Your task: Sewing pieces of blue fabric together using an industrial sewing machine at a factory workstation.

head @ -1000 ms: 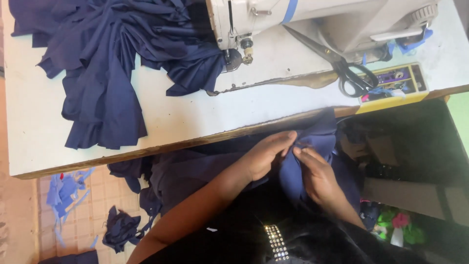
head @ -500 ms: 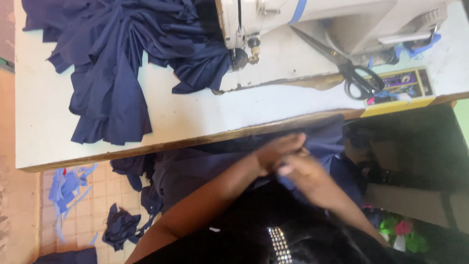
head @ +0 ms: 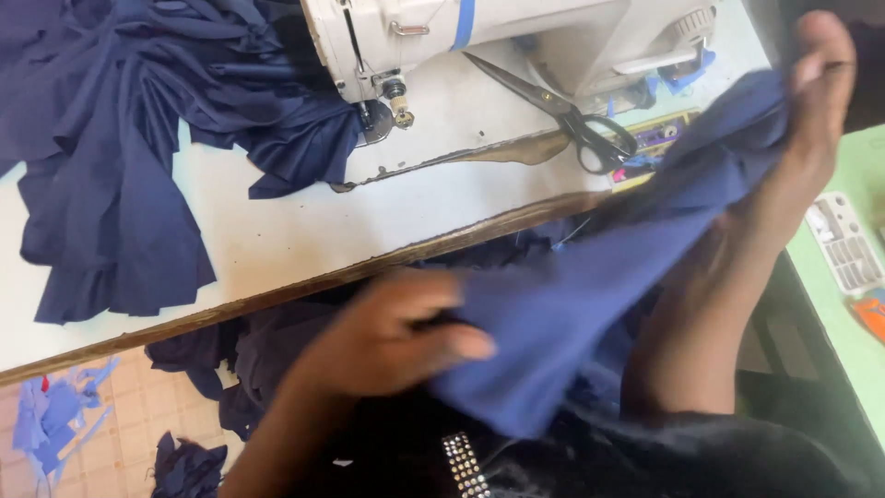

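Spreading step: my left hand (head: 387,337) pinches the blue cloth piece (head: 590,304); right hand (head: 802,120) grips its far end, raised; next, carry it onto the desk (head: 277,240).

Counts:
- 1 sewing machine (head: 516,46), white, on the surface (head: 277,240)
- 1 pair of black-handled scissors (head: 562,115)
- 1 heap of navy fabric (head: 138,138) on the surface, piece count unclear
- 1 blue cloth piece (head: 590,304) held up
- 2 hands: left hand (head: 387,337), right hand (head: 811,120), both gripping that piece
- 1 pale tray (head: 843,244) at the right edge
- 2 clusters of scraps on the floor: light blue scraps (head: 51,424), dark scraps (head: 189,466)
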